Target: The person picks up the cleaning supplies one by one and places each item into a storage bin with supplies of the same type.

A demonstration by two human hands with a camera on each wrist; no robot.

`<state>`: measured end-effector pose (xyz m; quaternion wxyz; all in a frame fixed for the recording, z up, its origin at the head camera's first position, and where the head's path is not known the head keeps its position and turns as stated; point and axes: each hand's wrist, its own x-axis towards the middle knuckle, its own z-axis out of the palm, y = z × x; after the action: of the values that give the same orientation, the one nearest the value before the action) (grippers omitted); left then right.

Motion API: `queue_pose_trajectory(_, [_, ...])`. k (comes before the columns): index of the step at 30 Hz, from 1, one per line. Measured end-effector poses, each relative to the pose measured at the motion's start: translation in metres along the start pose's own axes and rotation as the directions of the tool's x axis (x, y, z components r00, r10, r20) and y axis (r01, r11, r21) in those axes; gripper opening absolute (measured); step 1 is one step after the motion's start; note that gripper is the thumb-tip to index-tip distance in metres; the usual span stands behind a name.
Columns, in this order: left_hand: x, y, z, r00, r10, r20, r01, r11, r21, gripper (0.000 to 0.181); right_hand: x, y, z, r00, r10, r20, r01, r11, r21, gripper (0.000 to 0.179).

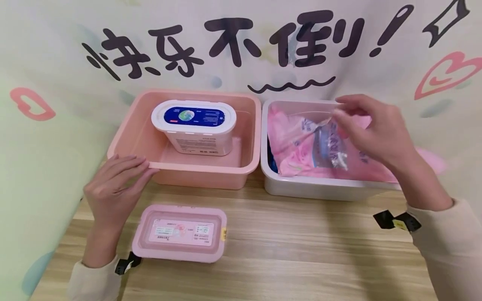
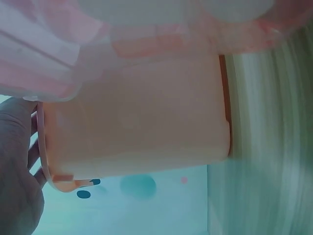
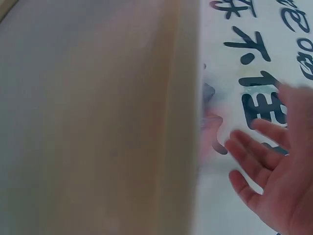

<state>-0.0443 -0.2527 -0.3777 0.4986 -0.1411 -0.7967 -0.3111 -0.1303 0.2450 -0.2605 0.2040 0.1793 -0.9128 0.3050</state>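
Observation:
At the front left corner of a pink plastic basin point(image 1: 201, 179), my left hand point(image 1: 114, 184) grips the rim, its fingers lying over the edge. The left wrist view shows those fingers passing behind the rim point(image 2: 42, 142). Inside the basin stands a white oval tub point(image 1: 205, 144) with a blue label on its lid. My right hand point(image 1: 380, 131) hovers over a white basin point(image 1: 312, 190) with nothing in its grasp; its fingers are spread in the right wrist view. Below it, a pink package point(image 1: 288, 163) with a clear plastic section fills the white basin.
A pink lidded box point(image 1: 180, 251) with a label lies on the wooden table point(image 1: 293, 251), in front of the pink basin. The two basins stand side by side against a printed cloth backdrop point(image 1: 226, 79).

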Motion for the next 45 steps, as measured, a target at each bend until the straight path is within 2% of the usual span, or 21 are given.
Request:
queue_pose_trajectory(3, [0.0, 0.001, 0.0, 1.0, -0.006, 0.008, 0.006, 1.0, 0.0, 0.049, -0.006, -0.002, 0.002, 0.992, 0.055, 0.117, -0.051, 0.998, -0.043, 0.044])
queue_pose_trajectory(5, [0.0, 0.001, 0.001, 1.0, -0.013, 0.009, 0.013, 1.0, -0.001, 0.05, -0.008, -0.005, 0.002, 0.989, 0.063, 0.137, -0.054, 0.996, -0.069, 0.047])
queue_pose_trajectory(12, [0.0, 0.002, 0.0, 0.999, -0.029, 0.014, 0.029, 1.0, -0.007, 0.051, -0.015, -0.006, -0.005, 0.987, 0.066, 0.146, -0.058, 0.997, -0.06, 0.051])
queue_pose_trajectory(24, [-0.002, 0.0, -0.002, 0.999, -0.035, 0.024, 0.035, 0.999, -0.014, 0.051, -0.019, -0.006, -0.015, 0.996, 0.044, 0.084, -0.041, 0.999, -0.031, 0.049])
queue_pose_trajectory(31, [-0.001, 0.001, -0.001, 0.999, -0.042, 0.01, 0.042, 0.999, -0.031, 0.051, -0.018, -0.008, -0.02, 0.994, 0.036, 0.102, -0.033, 0.999, -0.027, 0.049])
queue_pose_trajectory(45, [-0.004, -0.001, -0.002, 0.998, -0.042, 0.041, 0.042, 0.999, -0.009, 0.051, -0.02, -0.016, -0.029, 0.989, 0.055, 0.138, -0.048, 0.997, -0.052, 0.048])
